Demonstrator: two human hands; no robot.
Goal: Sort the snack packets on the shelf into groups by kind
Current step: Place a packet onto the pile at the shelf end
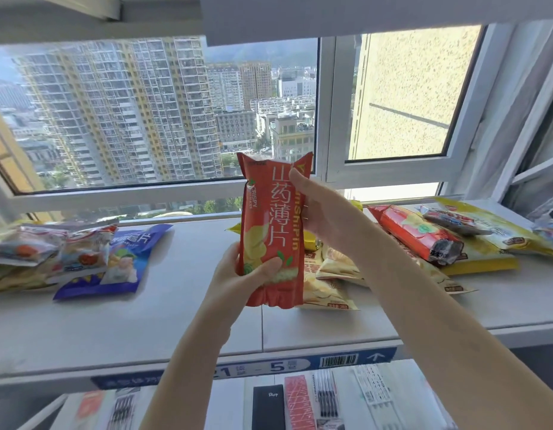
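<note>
A tall red snack packet [270, 212] with white characters is held upright above the middle of the white shelf [188, 305]. My left hand [238, 274] grips its lower part, thumb across the front. My right hand [318, 206] holds its upper right edge. On the left lie a blue packet [123, 262] and several pale packets [52, 249]. On the right lies a heap with a second red packet [415, 231], yellow packets [486, 240] and small yellow chip bags [328, 274].
A window [145, 119] runs right behind the shelf, its right pane swung open inward [408, 97]. A blue label strip [300, 364] lines the shelf's front edge. Below it a lower shelf holds stationery packs [300, 405].
</note>
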